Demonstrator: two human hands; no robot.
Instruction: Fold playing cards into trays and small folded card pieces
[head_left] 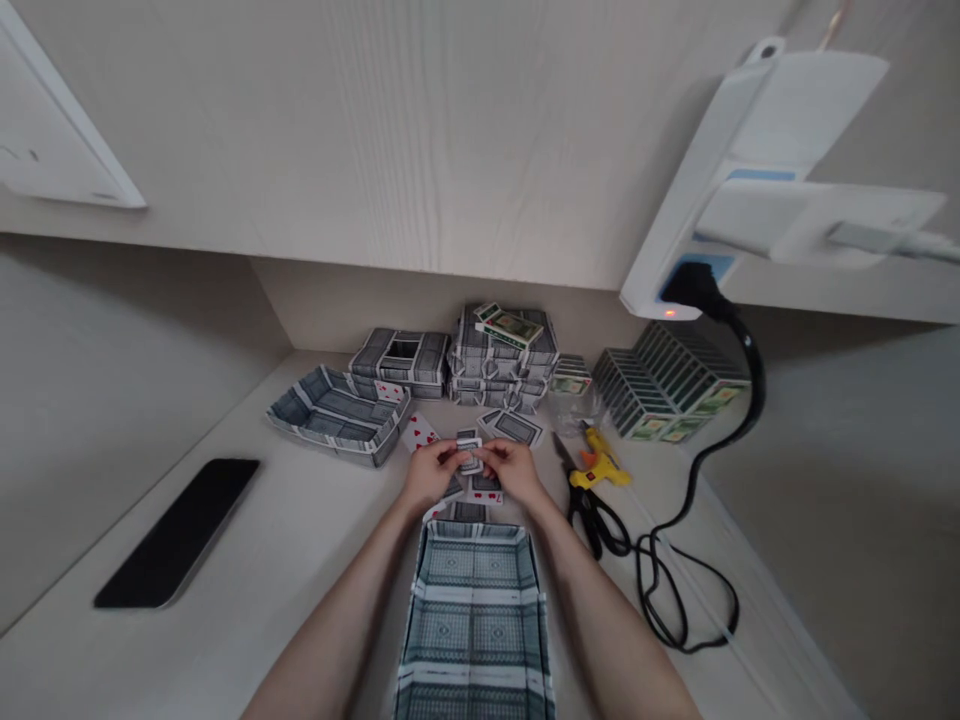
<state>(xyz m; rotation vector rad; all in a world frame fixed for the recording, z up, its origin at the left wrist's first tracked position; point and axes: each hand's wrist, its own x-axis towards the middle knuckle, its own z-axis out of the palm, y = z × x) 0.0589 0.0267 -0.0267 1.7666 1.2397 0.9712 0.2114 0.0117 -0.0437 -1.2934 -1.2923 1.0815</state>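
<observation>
Between my left hand (pixel 433 468) and my right hand (pixel 514 468) is a playing card (pixel 470 455), its patterned back towards me. The fingers of both hands pinch it at its two sides, so both are closed. Beneath it lie loose cards, one of them a red seven (pixel 487 497). Another red-suited card (pixel 420 432) rests beyond my left hand, and several face-down cards (pixel 517 428) lie past my right. Closest to me, between my forearms, stands a long open tray (pixel 471 590) built of playing cards.
At the back left sit another card tray (pixel 330 400) and a card box (pixel 401 360); stacked card cases (pixel 502 365) stand beside them. Card packs (pixel 667 385), a yellow glue gun (pixel 600 460), black scissors (pixel 596 520) and a cable (pixel 731 440) lie right. A phone (pixel 180 530) lies left.
</observation>
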